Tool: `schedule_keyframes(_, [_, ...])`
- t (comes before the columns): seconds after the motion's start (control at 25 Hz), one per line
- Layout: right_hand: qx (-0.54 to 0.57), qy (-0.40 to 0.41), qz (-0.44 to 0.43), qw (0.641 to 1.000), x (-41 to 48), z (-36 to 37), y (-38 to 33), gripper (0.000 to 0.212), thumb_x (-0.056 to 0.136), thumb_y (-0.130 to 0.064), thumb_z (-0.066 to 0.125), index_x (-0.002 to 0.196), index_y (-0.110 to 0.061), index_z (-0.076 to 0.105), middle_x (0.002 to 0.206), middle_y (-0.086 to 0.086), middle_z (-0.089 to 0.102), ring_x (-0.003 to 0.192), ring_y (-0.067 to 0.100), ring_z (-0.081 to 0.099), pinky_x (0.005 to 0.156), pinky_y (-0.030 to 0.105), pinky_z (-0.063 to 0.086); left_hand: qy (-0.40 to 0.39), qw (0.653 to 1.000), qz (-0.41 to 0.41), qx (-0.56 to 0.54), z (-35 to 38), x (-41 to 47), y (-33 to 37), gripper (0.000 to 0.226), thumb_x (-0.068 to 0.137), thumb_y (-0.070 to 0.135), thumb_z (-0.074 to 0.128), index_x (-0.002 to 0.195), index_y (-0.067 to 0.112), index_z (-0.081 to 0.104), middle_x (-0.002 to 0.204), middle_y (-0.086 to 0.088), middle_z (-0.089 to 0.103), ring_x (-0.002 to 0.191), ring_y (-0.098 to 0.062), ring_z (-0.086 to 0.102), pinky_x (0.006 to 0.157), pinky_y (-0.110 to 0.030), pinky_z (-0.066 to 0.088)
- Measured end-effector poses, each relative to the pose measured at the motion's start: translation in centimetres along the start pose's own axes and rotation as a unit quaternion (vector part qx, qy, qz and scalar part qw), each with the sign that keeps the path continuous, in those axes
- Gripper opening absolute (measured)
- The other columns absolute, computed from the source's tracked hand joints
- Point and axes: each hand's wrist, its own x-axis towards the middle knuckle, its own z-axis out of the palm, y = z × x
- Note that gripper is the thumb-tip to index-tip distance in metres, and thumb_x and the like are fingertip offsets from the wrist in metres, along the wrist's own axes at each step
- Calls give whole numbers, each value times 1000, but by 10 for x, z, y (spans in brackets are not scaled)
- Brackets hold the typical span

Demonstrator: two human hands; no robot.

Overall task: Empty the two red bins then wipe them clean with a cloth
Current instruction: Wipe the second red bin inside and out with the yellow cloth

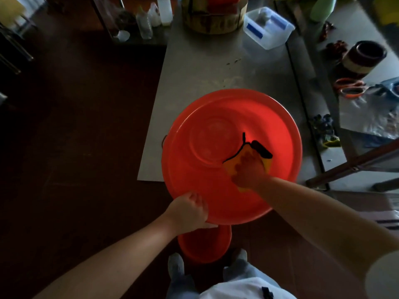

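Observation:
A large round red bin [218,117] rests on the near end of a steel table [205,67], jutting past its edge toward me. Nothing lies inside it except a yellow cloth [266,162] with black trim. My right hand [248,169] is down inside the bin and presses that cloth against the right inner wall. My left hand [190,212] grips the bin's near rim. A second, smaller red bin [203,244] stands on the floor below, by my feet, mostly hidden under the big one.
At the table's far end stand a round wooden block [213,20] and a clear plastic box [267,29]. A second table to the right holds a dark pot [364,57], orange scissors [349,88] and plastic sheeting [371,117]. Bottles [144,22] stand at the back left. Dark floor lies to the left.

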Motion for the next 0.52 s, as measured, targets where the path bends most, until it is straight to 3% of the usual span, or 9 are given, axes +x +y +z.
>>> schedule_keyframes(0.08, [17, -12, 14, 1000, 4, -6, 18, 69, 92, -46, 56, 148, -7, 47, 161, 15, 29, 152, 28, 19, 124, 40, 8, 37, 999, -13, 8, -6, -1, 0, 81, 88, 78, 30, 75, 12, 74, 77, -9, 75, 72, -22, 72, 75, -28, 57])
schedule_keyframes(0.12, [-7, -14, 2, 1000, -2, -5, 18, 66, 94, -47, 51, 148, -10, 47, 160, 16, 30, 152, 31, 16, 125, 45, 3, 21, 1000, -8, 18, -11, -2, 0, 81, 87, 79, 32, 75, 12, 75, 78, -9, 75, 72, -22, 72, 75, -28, 57])
schedule_keyframes(0.2, [-63, -69, -30, 995, -19, 7, -5, 58, 97, -53, 40, 144, -22, 53, 152, 11, 42, 147, 34, 25, 124, 51, 2, 2, 1000, 7, 24, -12, 0, -1, 78, 85, 81, 37, 73, 13, 74, 75, -9, 74, 69, -22, 71, 73, -27, 56])
schedule_keyframes(0.32, [31, -151, -51, 987, -41, 19, -47, 65, 101, -62, 27, 159, -31, 25, 166, 7, 20, 153, 33, 14, 120, 56, 5, 21, 999, 23, 39, -9, 2, -2, 72, 81, 81, 46, 65, 16, 71, 65, -5, 69, 62, -22, 67, 69, -26, 55])
schedule_keyframes(0.4, [66, -135, -82, 985, -49, 22, -54, 66, 101, -66, 24, 159, -36, 20, 168, 1, 18, 155, 29, 13, 120, 55, 10, 27, 998, 29, 38, -8, 1, -2, 71, 81, 81, 47, 65, 16, 71, 64, -5, 68, 61, -21, 66, 68, -26, 54])
schedule_keyframes(0.52, [-53, -94, -86, 990, -51, 11, -25, 64, 98, -68, 24, 153, -38, 35, 162, 3, 30, 151, 29, 21, 120, 51, 14, 12, 999, 15, 30, -10, -3, -2, 76, 84, 82, 39, 70, 15, 72, 70, -6, 71, 66, -22, 69, 72, -28, 56])
